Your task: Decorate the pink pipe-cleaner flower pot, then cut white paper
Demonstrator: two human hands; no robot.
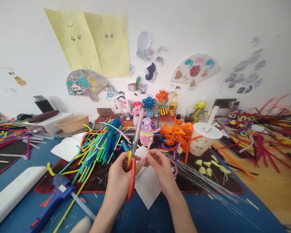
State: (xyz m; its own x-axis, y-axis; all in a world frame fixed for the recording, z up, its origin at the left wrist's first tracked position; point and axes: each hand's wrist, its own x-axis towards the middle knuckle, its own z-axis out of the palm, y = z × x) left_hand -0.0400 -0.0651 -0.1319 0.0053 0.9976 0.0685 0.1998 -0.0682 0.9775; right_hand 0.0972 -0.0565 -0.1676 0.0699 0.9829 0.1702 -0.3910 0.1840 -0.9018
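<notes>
Blue table beneath, left hand wrapped around orange-handled scissors, and just right of it the right hand pinches a pink striped stem, likely light, soft, bendable, best held by its lower end.

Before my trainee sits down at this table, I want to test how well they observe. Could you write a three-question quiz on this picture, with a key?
1. Multiple choice: which hand holds the scissors? A) Right. B) Left. C) Neither.

2. True or false: a straw stands up from the lid of the cup.

3. Fill in the blank: the body of the glue gun, lying at the left of the table, is mainly ____ in colour.

Key: 1. B, the left hand. 2. True. 3. Blue.
</notes>
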